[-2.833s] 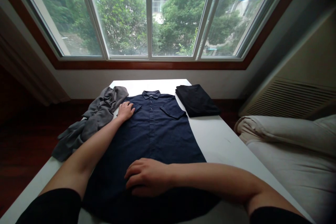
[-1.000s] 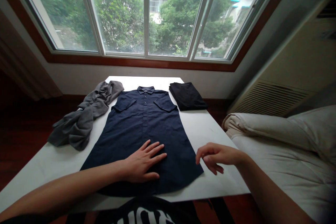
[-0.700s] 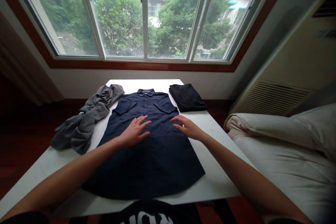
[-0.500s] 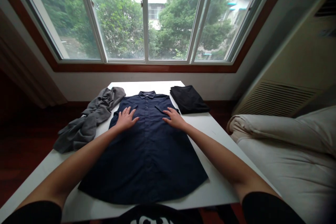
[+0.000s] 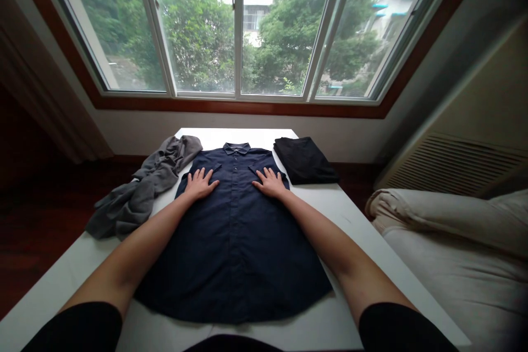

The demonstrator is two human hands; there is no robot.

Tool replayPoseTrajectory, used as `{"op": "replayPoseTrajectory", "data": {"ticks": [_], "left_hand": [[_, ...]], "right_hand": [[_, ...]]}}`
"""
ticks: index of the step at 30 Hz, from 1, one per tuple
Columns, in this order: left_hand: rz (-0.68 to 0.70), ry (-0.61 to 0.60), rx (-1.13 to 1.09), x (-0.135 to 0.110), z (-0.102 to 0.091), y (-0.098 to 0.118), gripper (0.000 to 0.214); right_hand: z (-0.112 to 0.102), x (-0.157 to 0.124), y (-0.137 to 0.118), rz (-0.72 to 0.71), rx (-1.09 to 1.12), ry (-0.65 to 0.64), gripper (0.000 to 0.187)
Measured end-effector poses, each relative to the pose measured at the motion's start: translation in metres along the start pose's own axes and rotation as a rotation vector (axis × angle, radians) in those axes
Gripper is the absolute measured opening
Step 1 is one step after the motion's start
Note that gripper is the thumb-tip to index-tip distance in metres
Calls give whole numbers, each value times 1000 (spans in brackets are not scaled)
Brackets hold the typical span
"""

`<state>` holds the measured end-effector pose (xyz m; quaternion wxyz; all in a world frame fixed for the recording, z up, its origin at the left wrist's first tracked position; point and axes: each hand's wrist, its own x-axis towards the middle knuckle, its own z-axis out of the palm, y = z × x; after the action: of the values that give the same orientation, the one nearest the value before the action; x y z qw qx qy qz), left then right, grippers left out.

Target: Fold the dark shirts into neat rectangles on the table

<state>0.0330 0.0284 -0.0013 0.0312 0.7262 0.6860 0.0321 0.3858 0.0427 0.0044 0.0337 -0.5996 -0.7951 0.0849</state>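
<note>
A dark navy button-up shirt [image 5: 235, 247] lies spread flat, front side up, its collar pointing at the window and its hem toward me. On the left chest of the shirt as I see it, my left hand [image 5: 201, 183] rests palm down with the fingers spread. My right hand [image 5: 269, 182] lies the same way on the opposite chest side, near the short sleeve. Neither hand grips the cloth. The button placket runs straight down between them.
The shirt lies on a white table [image 5: 350, 242]. A crumpled grey garment [image 5: 144, 187] is at the table's left edge, and a folded black garment [image 5: 305, 159] is at the far right. A pale sofa [image 5: 445, 236] stands to the right, below the window wall.
My right hand has shifted slightly inward and flattened on the shirt, its fingers more spread. My left hand stays nearly in place. The camera view has turned slightly left.
</note>
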Motion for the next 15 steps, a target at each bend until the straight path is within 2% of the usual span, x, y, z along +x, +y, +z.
{"op": "replayPoseTrajectory", "data": {"ticks": [7,13,15], "left_hand": [[2,16,-18,3,-4,0,85],[16,179,-3,-4,1,2,63],[20,188,-7,-8,2,3,60]], "right_hand": [[1,5,-1,13,0,38,82],[4,0,5,-5,-13,55,76],[5,-3,7,-15,-8,75,74]]}}
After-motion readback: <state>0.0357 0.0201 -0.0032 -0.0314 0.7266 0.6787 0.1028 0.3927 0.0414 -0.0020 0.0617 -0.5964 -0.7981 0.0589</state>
